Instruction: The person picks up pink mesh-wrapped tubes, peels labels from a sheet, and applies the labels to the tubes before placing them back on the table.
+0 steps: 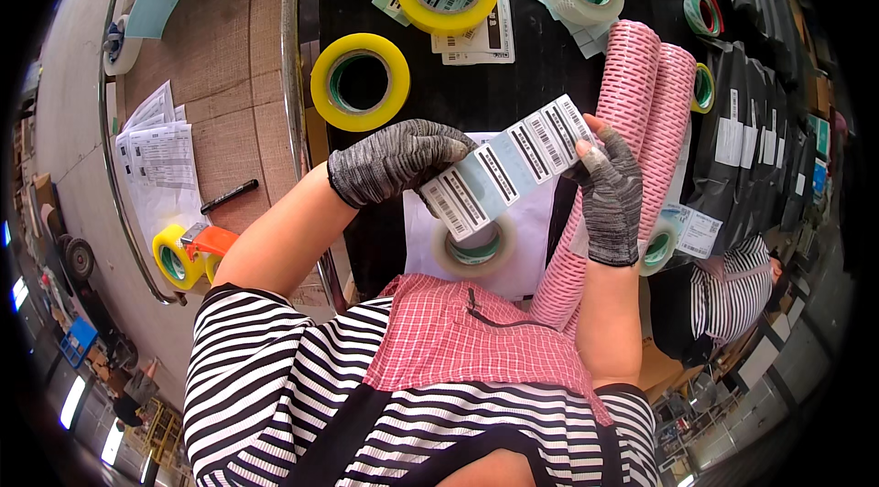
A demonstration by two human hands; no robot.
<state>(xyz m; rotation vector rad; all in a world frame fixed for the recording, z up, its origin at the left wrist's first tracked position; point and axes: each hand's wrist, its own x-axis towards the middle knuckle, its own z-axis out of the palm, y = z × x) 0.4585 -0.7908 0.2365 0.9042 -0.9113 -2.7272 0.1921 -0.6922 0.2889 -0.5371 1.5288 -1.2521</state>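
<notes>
Between my gloved hands stretches a strip of barcode labels, white labels on pale blue backing, tilted up to the right. My left hand, in a grey knit glove, closes on the strip's left part with the thumb on top. At the strip's upper right end, my right hand pinches it with bare fingertips showing from the glove. Below the strip lies a roll of clear tape on white paper, partly covered by the labels. Two pink-and-white patterned rolls lie beside my right hand.
Yellow-cored tape rolls and clear ones lie on the black table. To the left, past a metal rail, are a marker, papers and an orange tape dispenser. Black parcels and another person are at right.
</notes>
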